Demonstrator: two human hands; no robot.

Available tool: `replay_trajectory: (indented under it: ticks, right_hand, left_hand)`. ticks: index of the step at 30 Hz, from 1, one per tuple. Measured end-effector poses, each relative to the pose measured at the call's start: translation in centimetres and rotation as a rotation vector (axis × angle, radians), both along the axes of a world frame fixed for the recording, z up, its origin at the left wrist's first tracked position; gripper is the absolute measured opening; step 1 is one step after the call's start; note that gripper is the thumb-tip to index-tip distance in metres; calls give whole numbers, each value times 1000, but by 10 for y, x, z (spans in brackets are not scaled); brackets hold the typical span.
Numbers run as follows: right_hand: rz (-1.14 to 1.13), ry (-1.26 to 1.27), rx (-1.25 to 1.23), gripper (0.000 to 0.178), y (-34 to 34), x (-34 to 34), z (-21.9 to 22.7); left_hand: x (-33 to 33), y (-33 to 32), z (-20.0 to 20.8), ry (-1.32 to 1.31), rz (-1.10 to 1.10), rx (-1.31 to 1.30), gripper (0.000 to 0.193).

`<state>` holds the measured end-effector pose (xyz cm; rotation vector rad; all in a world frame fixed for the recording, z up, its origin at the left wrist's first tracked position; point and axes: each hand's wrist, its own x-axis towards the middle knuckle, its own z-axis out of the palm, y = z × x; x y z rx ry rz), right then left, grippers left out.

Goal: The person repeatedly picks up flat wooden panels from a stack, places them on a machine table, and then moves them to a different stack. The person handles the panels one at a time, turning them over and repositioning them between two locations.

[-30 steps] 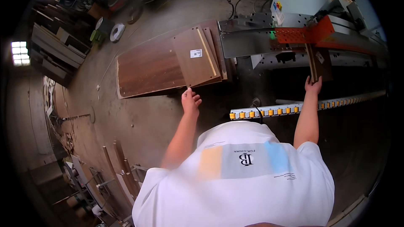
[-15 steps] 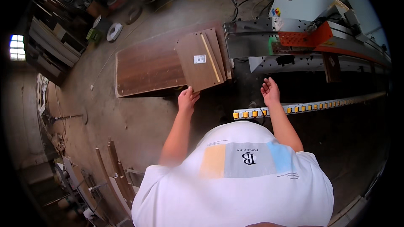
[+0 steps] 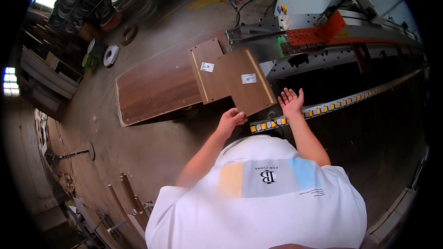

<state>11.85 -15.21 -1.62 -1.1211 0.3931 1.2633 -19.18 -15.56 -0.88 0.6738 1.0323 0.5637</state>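
My left hand (image 3: 232, 121) is closed on the near corner of a brown wooden panel (image 3: 233, 71), thumb on top. This panel carries a white label (image 3: 248, 79) and a pale strip along its right side. Another brown panel (image 3: 199, 60), labelled too, lies partly beneath it on the large brown board (image 3: 159, 85). My right hand (image 3: 291, 103) is open, palm up and fingers spread, just right of the held panel's near right corner. It appears to hold nothing.
A roller rail with yellow rollers (image 3: 318, 110) runs rightward in front of me. Beyond it stands a long machine with an orange perforated guard (image 3: 316, 30). Rolls of edging (image 3: 110, 56) lie on the floor at far left. Upright boards (image 3: 128, 193) stand at lower left.
My left hand has drawn the top panel rightward and nearer, off the stack's right edge, uncovering the labelled panel below. My right hand has opened wider and turned palm up.
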Motion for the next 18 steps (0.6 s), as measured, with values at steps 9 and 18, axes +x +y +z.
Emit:
replay_trajectory:
  ticks: [9,18]
  right_hand:
    - [-139,180,123,62,16,7,-18]
    - [-140,83,80,60,61,7,-34]
  left_hand:
    - [143,64,-15,-29,-171,57,35]
    - [91,22,-4,132,-254,-55,36]
